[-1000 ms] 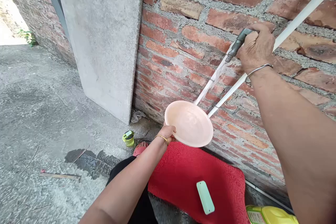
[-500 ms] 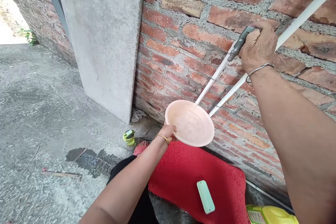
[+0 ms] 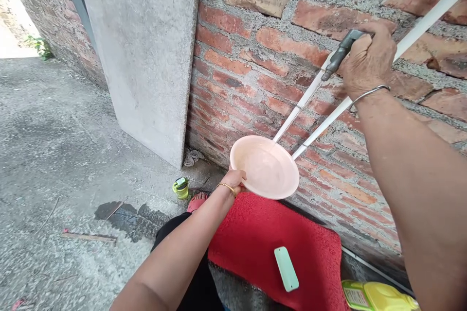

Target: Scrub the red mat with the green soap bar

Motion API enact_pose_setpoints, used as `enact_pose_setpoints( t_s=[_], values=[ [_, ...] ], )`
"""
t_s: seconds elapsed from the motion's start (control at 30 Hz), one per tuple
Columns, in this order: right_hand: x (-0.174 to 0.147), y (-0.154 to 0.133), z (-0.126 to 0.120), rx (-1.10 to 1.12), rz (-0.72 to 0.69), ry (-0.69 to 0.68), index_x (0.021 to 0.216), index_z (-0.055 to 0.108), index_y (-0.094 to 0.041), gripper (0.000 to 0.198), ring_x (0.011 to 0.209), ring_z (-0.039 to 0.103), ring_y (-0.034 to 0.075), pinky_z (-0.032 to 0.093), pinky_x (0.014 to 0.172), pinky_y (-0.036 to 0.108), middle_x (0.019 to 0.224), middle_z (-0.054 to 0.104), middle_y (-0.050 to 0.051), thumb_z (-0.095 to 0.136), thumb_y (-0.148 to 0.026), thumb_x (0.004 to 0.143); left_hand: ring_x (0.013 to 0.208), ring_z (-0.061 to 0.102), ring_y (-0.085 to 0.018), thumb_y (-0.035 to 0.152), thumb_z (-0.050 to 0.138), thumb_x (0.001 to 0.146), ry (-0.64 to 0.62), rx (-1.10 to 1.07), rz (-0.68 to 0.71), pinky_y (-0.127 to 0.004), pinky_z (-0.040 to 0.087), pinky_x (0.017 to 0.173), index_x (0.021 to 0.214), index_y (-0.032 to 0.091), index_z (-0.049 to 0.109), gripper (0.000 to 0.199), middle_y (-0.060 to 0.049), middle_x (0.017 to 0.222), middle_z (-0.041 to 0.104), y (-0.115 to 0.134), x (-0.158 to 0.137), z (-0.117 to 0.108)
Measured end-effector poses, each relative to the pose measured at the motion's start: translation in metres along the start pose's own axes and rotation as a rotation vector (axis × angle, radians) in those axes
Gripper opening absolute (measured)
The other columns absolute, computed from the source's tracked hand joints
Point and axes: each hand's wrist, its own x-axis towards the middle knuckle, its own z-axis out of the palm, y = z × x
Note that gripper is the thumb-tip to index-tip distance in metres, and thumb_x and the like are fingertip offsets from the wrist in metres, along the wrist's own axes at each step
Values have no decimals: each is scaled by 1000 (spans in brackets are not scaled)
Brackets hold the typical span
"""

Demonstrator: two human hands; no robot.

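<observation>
My left hand point(image 3: 235, 179) grips the near rim of a pale pink plastic basin point(image 3: 266, 167), thumb over the edge. The basin is tilted, its inside facing me. Up on the brick wall, my right hand point(image 3: 370, 58) is closed around the end of a grey tap point(image 3: 341, 56) joined to a white pipe point(image 3: 299, 107); most of its fingertips are hidden. A thin clear streak, apparently water, runs from the tap's spout down towards the basin. Below the basin lies a red mat point(image 3: 255, 243) with a light green oblong case point(image 3: 286, 268) on it.
A second white pipe point(image 3: 324, 126) slants along the brick wall point(image 3: 233, 77). A grey slab point(image 3: 146, 58) leans at the left. A yellow-green cup point(image 3: 181, 188) stands by my foot, and a yellow jug point(image 3: 383, 296) lies at lower right. Wet concrete shows at left.
The view has shifted slightly. The streak below the tap shows more clearly and reaches closer to the basin. Both hands keep their holds.
</observation>
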Motion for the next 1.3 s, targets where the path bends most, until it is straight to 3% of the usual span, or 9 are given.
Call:
enact_pose_setpoints(
  t_s=[0.27, 0.7, 1.3],
  values=[
    [0, 10, 2, 23, -74, 12, 118, 63, -8, 44, 113, 59, 24, 43, 100, 42, 117, 66, 11, 31, -13, 89, 76, 67, -24, 1, 57, 48, -5, 64, 14, -52, 59, 67, 123, 27, 45, 80, -6, 103, 66, 1, -2, -1],
    [1, 14, -1, 19, -54, -9, 120, 62, -9, 44, 111, 59, 20, 40, 100, 39, 115, 66, 7, 30, -14, 91, 79, 67, -24, 1, 61, 51, 20, 77, 3, -51, 59, 70, 123, 25, 46, 77, -7, 103, 66, 4, -5, 2],
    [2, 20, -3, 55, -84, -24, 119, 60, -11, 43, 119, 53, 18, 35, 104, 37, 115, 63, 4, 27, -14, 91, 87, 67, -30, -2, 56, 50, -4, 64, -1, -62, 57, 71, 132, 32, 41, 90, -7, 109, 65, 1, 3, -1]
  ],
)
